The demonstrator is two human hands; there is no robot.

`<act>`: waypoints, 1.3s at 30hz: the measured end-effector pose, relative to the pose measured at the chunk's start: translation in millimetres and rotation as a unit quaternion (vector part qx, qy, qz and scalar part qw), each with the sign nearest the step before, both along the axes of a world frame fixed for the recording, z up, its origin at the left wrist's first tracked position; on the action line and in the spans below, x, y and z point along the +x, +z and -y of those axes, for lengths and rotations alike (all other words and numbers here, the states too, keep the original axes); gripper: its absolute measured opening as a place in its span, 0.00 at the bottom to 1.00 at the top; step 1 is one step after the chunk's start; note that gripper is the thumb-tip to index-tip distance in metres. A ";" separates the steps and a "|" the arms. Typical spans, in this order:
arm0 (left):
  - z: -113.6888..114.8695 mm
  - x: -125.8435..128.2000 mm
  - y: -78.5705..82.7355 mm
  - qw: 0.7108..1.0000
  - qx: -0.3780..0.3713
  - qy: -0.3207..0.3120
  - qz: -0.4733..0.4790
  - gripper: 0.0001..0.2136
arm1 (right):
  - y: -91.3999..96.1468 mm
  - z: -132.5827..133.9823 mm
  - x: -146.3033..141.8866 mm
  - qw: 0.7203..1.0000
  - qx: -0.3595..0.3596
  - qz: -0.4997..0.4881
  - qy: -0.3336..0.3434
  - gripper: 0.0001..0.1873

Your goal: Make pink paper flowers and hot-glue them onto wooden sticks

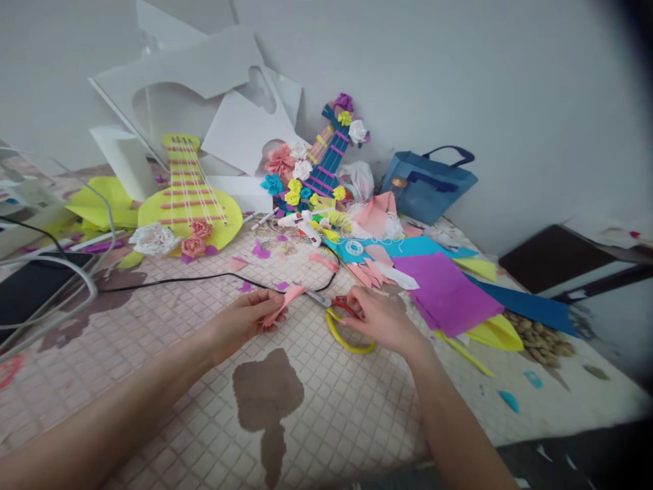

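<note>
My left hand [258,314] pinches a folded strip of pink crepe paper [286,302] over the middle of the table. Just to its right, my right hand [380,316] grips scissors [352,346] with one red and one yellow handle loop. The fingers are at the red loop, and the yellow one hangs toward me. The blades point left, their tips at the upper end of the pink strip. Whether the blades touch the paper I cannot tell.
A yellow paper guitar [186,187] stands behind on the left, a blue one [326,163] with paper flowers further right. Purple paper sheets [449,292], a white glue gun [306,228], its black cord [178,278], a blue bag [428,184] and a phone [35,289] surround the hands.
</note>
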State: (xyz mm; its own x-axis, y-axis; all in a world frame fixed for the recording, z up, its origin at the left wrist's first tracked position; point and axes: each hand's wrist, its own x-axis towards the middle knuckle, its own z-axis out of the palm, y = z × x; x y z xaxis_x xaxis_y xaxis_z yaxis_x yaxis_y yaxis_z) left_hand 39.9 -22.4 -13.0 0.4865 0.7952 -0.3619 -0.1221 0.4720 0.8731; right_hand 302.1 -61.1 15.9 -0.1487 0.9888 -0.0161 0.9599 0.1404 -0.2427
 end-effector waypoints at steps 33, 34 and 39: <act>-2.4 0.2 7.0 0.982 -0.144 0.065 0.106 0.06 | -18.7 -9.8 52.7 0.960 0.227 -0.082 -0.143 0.10; -1.9 0.7 7.8 0.981 -0.145 0.066 0.109 0.06 | -13.7 -13.4 35.2 0.960 0.201 -0.169 -0.101 0.10; 0.9 2.1 5.9 0.985 -0.107 0.049 0.127 0.04 | -7.9 -28.4 -53.5 0.874 -0.068 -0.475 0.077 0.12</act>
